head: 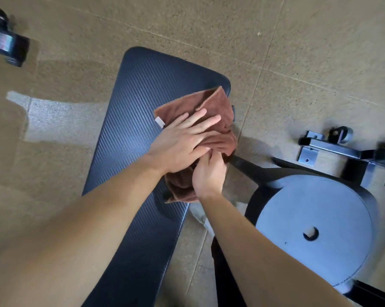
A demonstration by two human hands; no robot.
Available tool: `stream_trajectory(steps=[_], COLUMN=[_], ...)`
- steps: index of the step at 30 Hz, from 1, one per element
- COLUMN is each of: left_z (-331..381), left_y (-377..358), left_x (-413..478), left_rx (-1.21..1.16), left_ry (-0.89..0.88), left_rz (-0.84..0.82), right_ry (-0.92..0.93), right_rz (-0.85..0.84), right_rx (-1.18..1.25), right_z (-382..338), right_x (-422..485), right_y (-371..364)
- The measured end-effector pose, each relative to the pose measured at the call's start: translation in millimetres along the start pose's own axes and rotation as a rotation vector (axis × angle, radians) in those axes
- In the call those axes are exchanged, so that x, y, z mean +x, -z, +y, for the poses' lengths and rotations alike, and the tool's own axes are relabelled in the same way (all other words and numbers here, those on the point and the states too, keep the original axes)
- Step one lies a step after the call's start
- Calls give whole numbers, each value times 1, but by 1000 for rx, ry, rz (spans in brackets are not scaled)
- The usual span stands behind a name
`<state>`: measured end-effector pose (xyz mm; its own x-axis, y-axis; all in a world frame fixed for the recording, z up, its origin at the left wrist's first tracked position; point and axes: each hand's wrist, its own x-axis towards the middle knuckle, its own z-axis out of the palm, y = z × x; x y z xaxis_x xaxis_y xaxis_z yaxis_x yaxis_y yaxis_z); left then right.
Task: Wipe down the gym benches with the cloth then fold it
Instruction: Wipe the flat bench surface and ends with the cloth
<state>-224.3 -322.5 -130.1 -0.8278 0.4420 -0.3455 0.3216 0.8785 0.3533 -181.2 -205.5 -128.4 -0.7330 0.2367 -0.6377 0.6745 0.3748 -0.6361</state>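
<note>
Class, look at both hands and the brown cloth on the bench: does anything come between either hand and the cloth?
Nothing visible does. The left hand lies flat on the cloth, and the right hand pinches its near edge, all on the bench.

grey weight plate (pixel 313 233) beside black metal frame (pixel 342 149) on speckled floor (pixel 297 52)

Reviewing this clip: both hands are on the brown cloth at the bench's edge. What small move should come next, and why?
Probably the right hand should lift the bunched near end and fold it over the flat part. The left hand lies flat with spread fingers, pinning the cloth on the bench, while the right pinches a crumpled fold by the bench's right edge, so the cloth looks half folded.
</note>
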Motion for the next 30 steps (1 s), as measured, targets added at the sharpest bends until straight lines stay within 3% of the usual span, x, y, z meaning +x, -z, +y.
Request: stream_trajectory(steps=[6, 9, 16, 21, 26, 30], left_z=[-20, -26, -2, 34, 89, 133], left_y=[33, 36, -41, -96, -145, -175], left_x=[79, 76, -79, -197, -294, -360], left_rx=[-59, -58, -58, -168, -241, -291], left_ry=[141, 203, 374, 504, 618, 684], left_rz=[57, 108, 195, 184, 186, 177], right_ry=[70, 113, 112, 56, 54, 14], right_rz=[43, -2, 76, 39, -69, -270], right_rx=[29, -31, -125, -250, -336, -482], right_z=[-55, -53, 1, 51, 131, 192], right_x=[71, 67, -4, -74, -187, -267], right_y=[10, 6, -18, -29, -35, -24])
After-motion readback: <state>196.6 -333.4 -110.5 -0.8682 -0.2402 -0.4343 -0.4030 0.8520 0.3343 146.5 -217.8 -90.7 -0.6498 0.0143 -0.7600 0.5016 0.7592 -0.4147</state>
